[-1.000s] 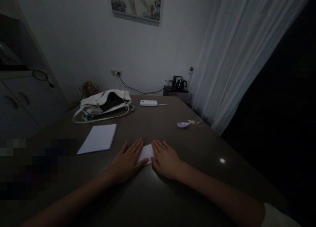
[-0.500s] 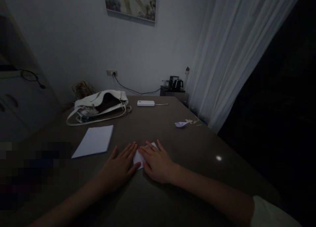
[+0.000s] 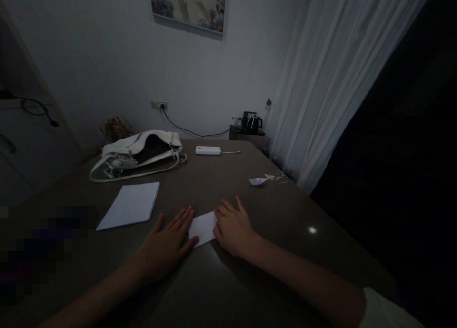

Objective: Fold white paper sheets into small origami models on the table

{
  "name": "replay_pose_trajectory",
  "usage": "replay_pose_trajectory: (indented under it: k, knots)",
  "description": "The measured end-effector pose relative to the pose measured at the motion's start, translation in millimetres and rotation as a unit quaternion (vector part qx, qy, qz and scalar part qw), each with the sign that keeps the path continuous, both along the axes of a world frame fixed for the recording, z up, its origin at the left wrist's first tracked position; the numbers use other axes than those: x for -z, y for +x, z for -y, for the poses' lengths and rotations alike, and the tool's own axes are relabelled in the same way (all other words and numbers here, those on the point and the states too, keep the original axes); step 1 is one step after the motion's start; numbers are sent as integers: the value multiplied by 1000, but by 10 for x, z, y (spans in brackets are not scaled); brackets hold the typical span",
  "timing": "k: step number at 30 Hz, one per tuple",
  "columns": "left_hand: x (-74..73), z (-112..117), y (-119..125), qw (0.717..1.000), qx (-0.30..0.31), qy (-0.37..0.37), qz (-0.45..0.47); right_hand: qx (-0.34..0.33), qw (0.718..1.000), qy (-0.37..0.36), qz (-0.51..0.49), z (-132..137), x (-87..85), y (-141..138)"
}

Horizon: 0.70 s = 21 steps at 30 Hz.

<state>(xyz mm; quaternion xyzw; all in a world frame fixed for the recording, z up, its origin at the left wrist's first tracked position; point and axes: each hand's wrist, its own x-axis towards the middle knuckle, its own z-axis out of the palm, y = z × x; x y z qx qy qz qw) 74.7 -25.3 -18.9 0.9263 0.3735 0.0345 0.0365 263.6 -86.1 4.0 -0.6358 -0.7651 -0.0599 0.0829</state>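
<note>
Moved with the right hand (image 3: 234,230) since half a second ago: from over the middle of the small white paper (image 3: 203,227) to its right end, baring most of the upper face. Lying flat on the dark table (image 3: 200,290) between both hands; plain, pale and unmarked to the eye, four-sided, with straight edges set aslant and climbing toward the right hand. Impossible to count layers. Spread palm down at the opposite end with the left hand (image 3: 166,244), fingers straight and grasping nothing, touching the left edge with fingertips and thumb. More bent at the right, with outermost finger stretched forward; impossible to tell whether pinching or only pressing the end hidden beneath. Just left of the left hand, a stack of white sheets (image 3: 130,205); beyond the right hand, a small folded paper piece (image 3: 257,181), well apart.
</note>
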Motion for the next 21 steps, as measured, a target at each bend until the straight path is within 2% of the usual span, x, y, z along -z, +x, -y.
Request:
replay_pose_trajectory:
  k: [4, 10, 16, 18, 21]
  knots:
    - [29, -9, -9, 1000, 2, 5, 13, 38, 999, -12, 20, 3, 0, 60]
    - [29, -14, -20, 1000, 4, -21, 12, 23, 997, -22, 70, -38, 42, -7]
    - [-17, -43, 120, 993, 110, -15, 41, 18, 996, -12, 90, -52, 111, -23]
    - [-23, -51, 149, 991, 122, -12, 52, 16, 996, -3, 86, -54, 122, -11]
    - [-27, -34, 121, 993, 105, -3, 49, 21, 997, 1, 75, -55, 112, -2]
